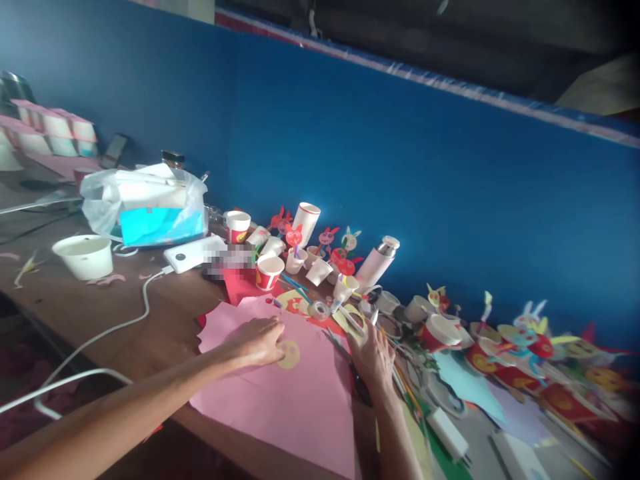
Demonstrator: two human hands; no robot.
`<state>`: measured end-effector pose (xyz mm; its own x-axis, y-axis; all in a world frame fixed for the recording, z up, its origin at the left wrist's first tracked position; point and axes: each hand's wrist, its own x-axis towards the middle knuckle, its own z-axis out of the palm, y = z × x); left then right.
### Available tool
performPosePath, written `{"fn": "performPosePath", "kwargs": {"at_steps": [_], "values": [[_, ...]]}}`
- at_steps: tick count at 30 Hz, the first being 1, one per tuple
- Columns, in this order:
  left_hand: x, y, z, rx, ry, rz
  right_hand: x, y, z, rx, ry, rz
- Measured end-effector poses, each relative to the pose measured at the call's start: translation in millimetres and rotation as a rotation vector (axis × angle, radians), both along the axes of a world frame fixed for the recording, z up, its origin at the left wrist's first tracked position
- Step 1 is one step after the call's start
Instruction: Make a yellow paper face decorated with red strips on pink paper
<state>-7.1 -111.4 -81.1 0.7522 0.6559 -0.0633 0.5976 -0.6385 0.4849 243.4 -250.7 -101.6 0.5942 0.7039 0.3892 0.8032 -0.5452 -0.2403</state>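
A sheet of pink paper [295,413] lies before me on the brown table, and on it is a small yellow paper disc [289,355] with a face drawn on it. My left hand [260,341] rests on the sheet with curled fingers, its thumb and forefinger closed at the disc's left edge. At the sheet's right edge is my right hand [374,353], fingers apart, reaching over the craft clutter. Dark-bladed scissors [340,343] lie beside it, partly covered. Yellow paper with a cut-out [353,319] and a tape roll [319,310] are just beyond.
Paper cups [270,272] with red paper rabbit figures stand behind the sheet, near a thermos [379,265]. At left are a white bowl [85,257], a plastic bag [145,200] and a cabled power bank [195,253]. More decorated cups [485,353] line the right; a blue wall rises behind.
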Motion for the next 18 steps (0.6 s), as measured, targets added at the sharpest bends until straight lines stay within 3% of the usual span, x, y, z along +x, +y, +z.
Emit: {"fn": "performPosePath", "kwargs": {"at_steps": [8,14,18], "values": [[10.7,8.7,-5.4,-0.157,-0.095,-0.045,-5.8,1.8,-6.7,-0.034,-0.009,0.033],[24.9,28.5,10.5,-0.382,-0.281,-0.079,-2.6,3.6,-12.9,0.063,0.064,0.078],[30.0,38.8,27.8,-0.509,-0.383,-0.084,-1.6,4.6,-6.4,0.207,0.143,0.096]]}}
